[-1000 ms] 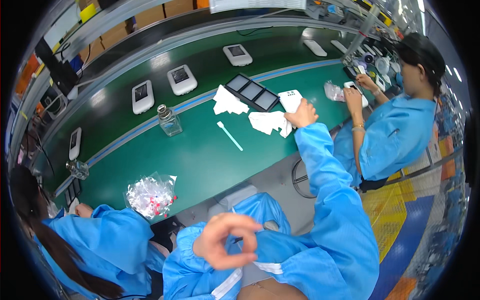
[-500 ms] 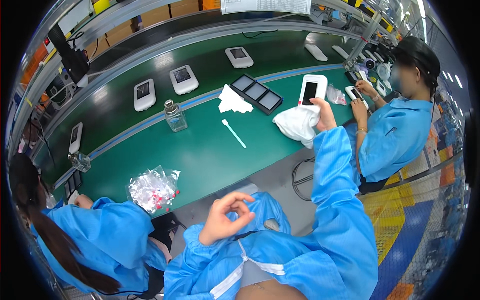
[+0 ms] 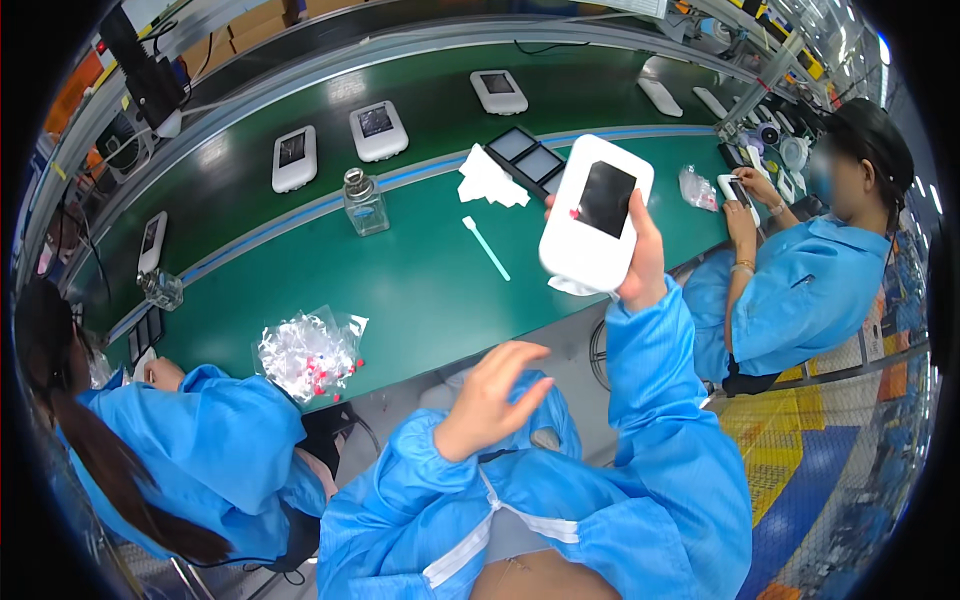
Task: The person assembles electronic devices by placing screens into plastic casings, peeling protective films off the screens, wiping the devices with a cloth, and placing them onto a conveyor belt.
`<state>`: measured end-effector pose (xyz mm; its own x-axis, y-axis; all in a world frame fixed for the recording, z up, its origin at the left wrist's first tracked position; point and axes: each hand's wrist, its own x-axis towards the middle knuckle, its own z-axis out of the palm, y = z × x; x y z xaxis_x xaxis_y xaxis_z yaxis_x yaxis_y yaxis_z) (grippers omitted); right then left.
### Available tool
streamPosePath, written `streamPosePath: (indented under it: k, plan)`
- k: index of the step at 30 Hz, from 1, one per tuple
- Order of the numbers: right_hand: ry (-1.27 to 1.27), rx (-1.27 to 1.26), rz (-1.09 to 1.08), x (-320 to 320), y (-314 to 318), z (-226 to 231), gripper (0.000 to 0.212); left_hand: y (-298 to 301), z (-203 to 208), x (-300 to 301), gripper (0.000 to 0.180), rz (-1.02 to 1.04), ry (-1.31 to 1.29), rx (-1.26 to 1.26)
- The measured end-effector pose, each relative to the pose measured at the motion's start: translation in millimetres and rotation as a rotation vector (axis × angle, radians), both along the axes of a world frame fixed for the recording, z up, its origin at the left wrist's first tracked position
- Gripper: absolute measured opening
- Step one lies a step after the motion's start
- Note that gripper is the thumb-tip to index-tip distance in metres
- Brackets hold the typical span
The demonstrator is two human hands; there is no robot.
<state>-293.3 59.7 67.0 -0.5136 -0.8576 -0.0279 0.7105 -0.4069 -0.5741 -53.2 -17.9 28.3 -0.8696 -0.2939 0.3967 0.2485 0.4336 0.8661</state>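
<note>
Drawn nearer the person since the earlier frame, a white rounded-rectangular plastic device with a black screen (image 3: 597, 215) is clamped in the right hand (image 3: 645, 255), one o'clock from the loosely spread left hand (image 3: 492, 398), now overlapping a black rectangular paned tray (image 3: 524, 153).

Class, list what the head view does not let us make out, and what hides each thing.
Head view:
White device: its back, turned away from the camera.
Right hand: most of its fingers, behind the device.
Black tray: its right end, behind the device.
White cloth: its full shape, behind the device.
White sheet: cut off by the upper edge.
</note>
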Motion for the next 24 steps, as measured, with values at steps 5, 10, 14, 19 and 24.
streamPosePath:
  k: [5,10,14,19,24]
  plan:
    - [0.172,0.22,0.159,65,10,1,0.046,4,-22,-8,0.09,-0.084,0.217,0.927]
    - [1.53,0.635,-0.31,119,-9,-4,0.042,5,-9,8,0.086,-0.153,0.273,1.431]
    - [1.678,0.411,-0.514,155,-8,-4,0.053,-4,-6,26,0.081,-0.167,0.4,1.42]
    - [1.916,0.266,-0.476,177,-31,-14,0.035,-11,-12,47,0.075,0.132,0.337,1.34]
    - [1.3,0.299,-0.145,151,-72,-9,0.006,-25,-13,79,0.085,-0.025,0.459,1.521]
